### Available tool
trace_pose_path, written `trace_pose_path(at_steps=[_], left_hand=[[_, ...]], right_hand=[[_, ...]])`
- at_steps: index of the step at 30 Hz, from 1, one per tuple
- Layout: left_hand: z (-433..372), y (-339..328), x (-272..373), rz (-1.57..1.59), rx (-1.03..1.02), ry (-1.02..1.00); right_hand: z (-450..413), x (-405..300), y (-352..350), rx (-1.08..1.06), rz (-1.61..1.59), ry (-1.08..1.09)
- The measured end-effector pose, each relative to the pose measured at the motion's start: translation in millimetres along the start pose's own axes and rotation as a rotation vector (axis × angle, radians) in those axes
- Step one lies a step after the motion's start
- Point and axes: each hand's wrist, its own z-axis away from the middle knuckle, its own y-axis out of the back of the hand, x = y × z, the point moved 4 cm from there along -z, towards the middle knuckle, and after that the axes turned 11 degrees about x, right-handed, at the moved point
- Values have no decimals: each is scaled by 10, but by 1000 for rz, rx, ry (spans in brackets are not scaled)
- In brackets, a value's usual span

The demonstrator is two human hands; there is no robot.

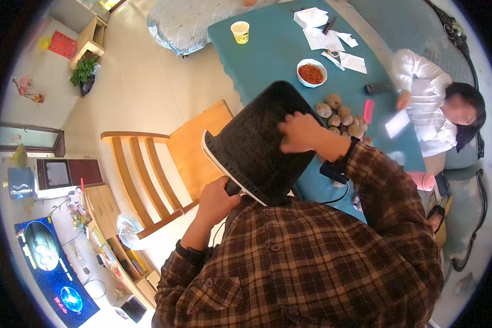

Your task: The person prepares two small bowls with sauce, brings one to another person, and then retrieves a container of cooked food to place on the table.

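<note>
A black air-fryer basket [254,151] with a white front edge is tilted before my chest. Its short black handle sits in the grip of my left hand [217,201]. Over the basket's right side is my right hand [301,133], fingers bent inside its opening; whether they hold something cannot be made out. Just beyond, several round brown potatoes [346,119] lie on the table with the teal cloth [270,53]. Farther back stands a white bowl [311,74] of red chopped or ground food.
A wooden chair [201,143] stands left of the table. On the cloth are a paper cup [240,33], white papers [324,39], a black remote control [377,88] and a pink object [368,110]. At the right, a seated person [430,98] holds a white sheet or card [397,123].
</note>
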Motion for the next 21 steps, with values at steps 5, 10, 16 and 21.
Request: trace_pose_path(at_steps=[5, 10, 16, 21], left_hand=[[-38, -26, -30, -3, 8, -24], [-69, 2, 60, -39, -47, 27], [-89, 3, 114, -53, -49, -25], [-106, 35, 134, -102, -98, 14]], right_hand=[[130, 70, 109, -11, -179, 37], [130, 283, -85, -64, -315, 30], [49, 231, -180, 165, -176, 209], [117, 336, -201, -103, -133, 126]])
